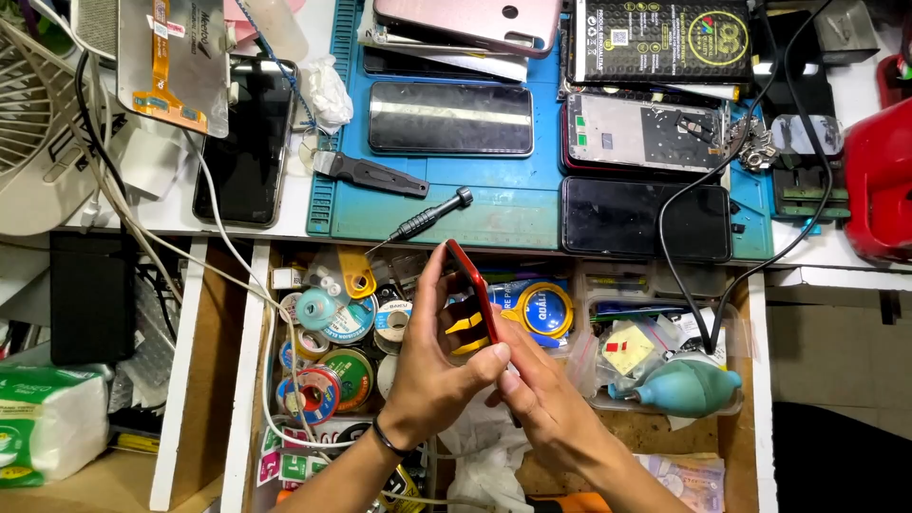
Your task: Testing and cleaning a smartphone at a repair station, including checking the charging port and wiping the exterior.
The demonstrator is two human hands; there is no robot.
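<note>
Hands meet over an open drawer (256, 380) full of small things. The left hand (432, 366) holds a red phone (472, 290) up on its edge, so we see only its thin side. Its fingers are closed on the phone, thumb on one side and the others behind, which keeps the phone from tipping. The right hand (546, 404) comes in from below. Its fingertips press on the lower end of the phone, beside the left thumb. This grip looks pinched on the phone's bottom edge, maybe to steady it, but I cannot see if the hand holds a small tool too.

Under the hands, the drawer keeps rolls of tape (328, 375), a round yellow tape reel (543, 310) and a blue-green rubber air blower (686, 387). They lie close so a hand can get them fast.

Above the drawer is the tabletop (171, 214) with a blue work mat (446, 204). On the mat lie a small screwdriver (427, 217), a flat black pry tool (370, 174) and a few dark phone screens (450, 118). An opened phone frame (646, 133) lies there with its inside showing. Another black phone (247, 142) lies off the mat on the left, near a white fan (38, 123). A black cable (684, 256) runs down from the tabletop into the drawer.
</note>
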